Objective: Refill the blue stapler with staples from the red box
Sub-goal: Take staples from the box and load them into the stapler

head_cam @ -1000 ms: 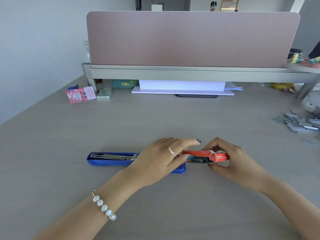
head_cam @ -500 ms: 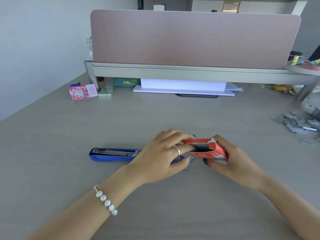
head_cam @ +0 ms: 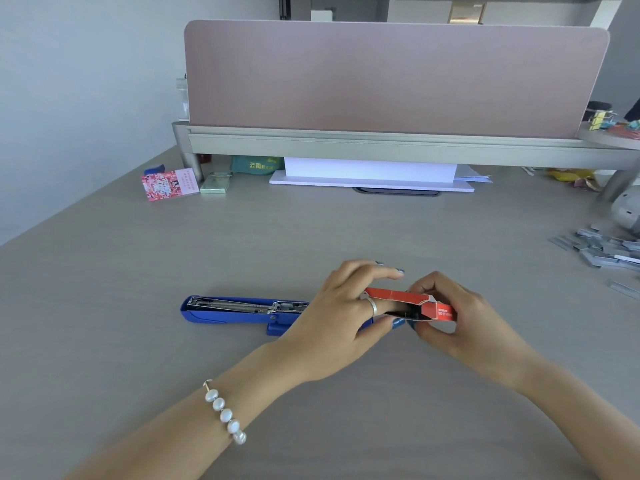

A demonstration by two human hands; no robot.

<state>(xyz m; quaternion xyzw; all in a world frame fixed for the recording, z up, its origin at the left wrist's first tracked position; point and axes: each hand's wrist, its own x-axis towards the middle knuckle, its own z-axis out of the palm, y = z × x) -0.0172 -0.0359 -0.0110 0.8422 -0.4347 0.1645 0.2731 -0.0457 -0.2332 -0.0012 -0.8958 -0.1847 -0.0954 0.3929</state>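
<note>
- The grey desk [head_cam: 173,271] fills the view, with a pink partition panel [head_cam: 394,77] standing on a grey shelf [head_cam: 346,147] at 12 o'clock.
- A white stack of paper [head_cam: 370,171] lies under that shelf, also at 12 o'clock.
- The blue stapler [head_cam: 239,311] lies flat on the desk near the centre, at 9 o'clock from the hands. It is swung open, its metal staple channel facing up, and its right end is hidden behind the left hand.
- The left hand [head_cam: 332,327], a ring on one finger, reaches toward 3 o'clock to the open mouth of the red box. One finger goes into the opening while the thumb sits just under the box's lower edge; the other fingers spread loosely above it, gripping nothing. Whether the finger touches staples inside cannot be told.
- The right hand [head_cam: 460,317] is closed around the red box [head_cam: 412,303] from the 3 o'clock side, fingers curled over the top and thumb beneath, holding it just above the desk with its open end toward 9 o'clock.
- A pearl bracelet [head_cam: 225,412] circles the left wrist at 7 o'clock.
- Loose staple strips [head_cam: 602,249] lie scattered at 2 o'clock, well apart from the hands.
- A pink patterned card [head_cam: 168,184] rests at 11 o'clock.
</note>
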